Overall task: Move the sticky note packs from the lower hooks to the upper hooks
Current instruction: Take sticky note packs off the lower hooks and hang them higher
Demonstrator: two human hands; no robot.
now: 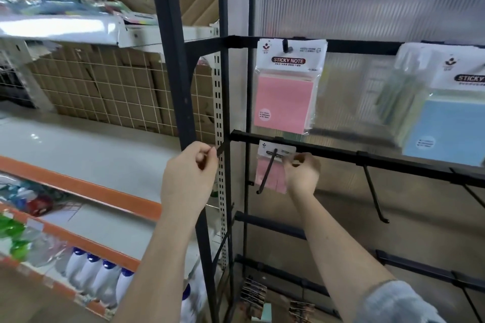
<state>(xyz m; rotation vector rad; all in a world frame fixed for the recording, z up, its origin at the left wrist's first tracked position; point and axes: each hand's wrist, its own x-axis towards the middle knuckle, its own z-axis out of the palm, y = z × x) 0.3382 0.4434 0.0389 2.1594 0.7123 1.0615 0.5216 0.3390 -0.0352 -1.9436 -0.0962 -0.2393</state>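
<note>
A pink pack (273, 165) is hung on the lower hook (266, 173), whose long axis runs out toward the viewer. The pack's right edge is pinched by the right hand (301, 173), the nearer one. The frame (183, 102) is gripped by the left hand (190, 173), further left.

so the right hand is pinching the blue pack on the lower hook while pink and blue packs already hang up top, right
Not quite: the pack on the lower hook is pink, not blue. The head view shows the right hand pinching that pink pack, with a pink pack and a blue pack hanging on the upper bar.
</note>
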